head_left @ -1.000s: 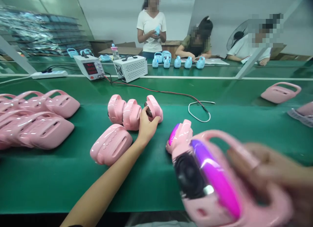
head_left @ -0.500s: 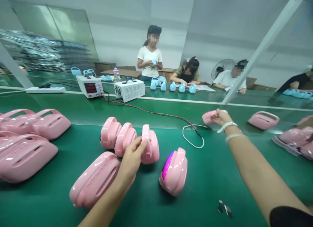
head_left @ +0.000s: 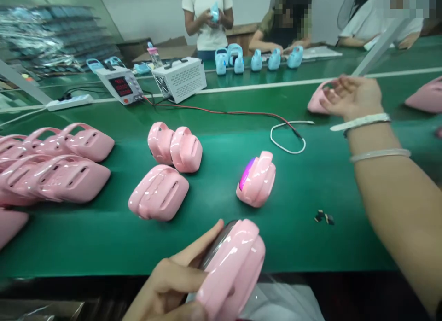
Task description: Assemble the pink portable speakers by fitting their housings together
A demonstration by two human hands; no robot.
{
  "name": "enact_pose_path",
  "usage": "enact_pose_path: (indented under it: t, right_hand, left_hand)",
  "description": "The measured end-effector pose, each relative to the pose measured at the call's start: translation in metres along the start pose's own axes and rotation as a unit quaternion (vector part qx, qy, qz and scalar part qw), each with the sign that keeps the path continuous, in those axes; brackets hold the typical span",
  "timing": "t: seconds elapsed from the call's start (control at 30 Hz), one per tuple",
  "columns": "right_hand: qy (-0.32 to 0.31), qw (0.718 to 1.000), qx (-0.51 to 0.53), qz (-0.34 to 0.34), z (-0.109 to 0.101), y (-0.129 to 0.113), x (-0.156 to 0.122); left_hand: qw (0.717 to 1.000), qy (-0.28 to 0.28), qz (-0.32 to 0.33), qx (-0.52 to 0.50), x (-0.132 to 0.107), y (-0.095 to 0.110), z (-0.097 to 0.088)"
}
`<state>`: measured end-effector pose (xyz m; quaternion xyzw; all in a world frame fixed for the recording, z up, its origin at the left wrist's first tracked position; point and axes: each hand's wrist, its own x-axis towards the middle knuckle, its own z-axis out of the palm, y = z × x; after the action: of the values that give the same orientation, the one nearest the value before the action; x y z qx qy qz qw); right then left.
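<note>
My left hand [head_left: 169,284] is wrapped round a pink portable speaker [head_left: 235,270] with a dark front, held up near the table's front edge. At the far right, my right hand [head_left: 355,95] has its fingers spread beside another pink speaker [head_left: 316,102] standing on the table; whether the fingertips touch it is hard to tell. A pink speaker with a lit purple front [head_left: 258,180] stands in the middle. To its left are two upright pink speakers [head_left: 188,150] and one seen from its back [head_left: 159,192].
Rows of pink speakers [head_left: 76,178] fill the left side. A white power supply [head_left: 120,84] and a vented box [head_left: 183,79] stand behind, with a red lead [head_left: 221,112] and white cable [head_left: 286,151]. Small dark scraps [head_left: 324,217] lie right. Co-workers sit and stand beyond several blue speakers [head_left: 256,61].
My left hand has lifted a speaker from the group of three and brought it towards me. My right hand has opened beside the far-right speaker. The view has tipped downward.
</note>
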<state>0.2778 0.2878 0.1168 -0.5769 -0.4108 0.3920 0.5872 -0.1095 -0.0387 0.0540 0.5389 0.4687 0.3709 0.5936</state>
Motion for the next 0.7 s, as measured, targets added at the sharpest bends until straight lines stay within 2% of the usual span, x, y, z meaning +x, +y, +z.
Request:
enact_pose_path:
  t: [0.07,0.1,0.13,0.17,0.2,0.27,0.3,0.33,0.37,0.43,0.53,0.6,0.7]
  right_hand:
    - [-0.007,0.998,0.061,-0.011,0.006,-0.015,-0.039]
    - [-0.012,0.99,0.141,-0.01,0.007,-0.021,-0.062]
    - [0.026,0.982,0.188,-0.001,0.006,-0.025,-0.086]
    - [-0.009,0.981,0.192,-0.023,0.004,-0.026,-0.11]
    - [0.0,0.983,0.172,-0.056,0.0,-0.023,-0.134]
    - [-0.039,0.992,0.045,-0.115,-0.013,-0.005,-0.175]
    - [-0.033,0.987,-0.045,-0.148,-0.021,0.009,-0.193]
    - [-0.044,0.974,-0.162,-0.153,-0.03,0.025,-0.208]
    - [-0.051,0.964,-0.22,-0.141,-0.039,0.042,-0.22]
    - [-0.076,0.936,-0.318,-0.13,-0.055,0.074,-0.236]
    - [-0.112,0.903,-0.391,-0.138,-0.071,0.107,-0.246]
    - [-0.117,0.903,-0.391,-0.136,-0.075,0.116,-0.247]
    - [-0.089,0.914,-0.373,-0.133,-0.073,0.115,-0.249]
  left_hand:
    - [0.998,-0.063,-0.005,0.031,0.01,0.0,0.019]
    - [0.997,-0.063,0.006,0.046,0.015,0.0,0.028]
    - [0.997,-0.052,0.024,0.057,0.02,-0.001,0.037]
    - [0.996,-0.041,0.044,0.065,0.024,-0.003,0.045]
    - [0.995,-0.024,0.062,0.07,0.026,-0.006,0.051]
    - [0.993,0.001,0.092,0.077,0.029,-0.013,0.058]
    - [0.992,0.003,0.102,0.077,0.029,-0.016,0.058]
    - [0.991,-0.001,0.109,0.072,0.03,-0.02,0.057]
    - [0.992,-0.004,0.114,0.058,0.032,-0.024,0.055]
    - [0.994,0.016,0.111,0.008,0.039,-0.03,0.05]
    - [0.991,0.083,0.084,-0.063,0.058,-0.033,0.05]
    - [0.991,0.085,0.066,-0.076,0.07,-0.032,0.055]
    - [0.996,0.043,0.044,-0.061,0.08,-0.03,0.065]
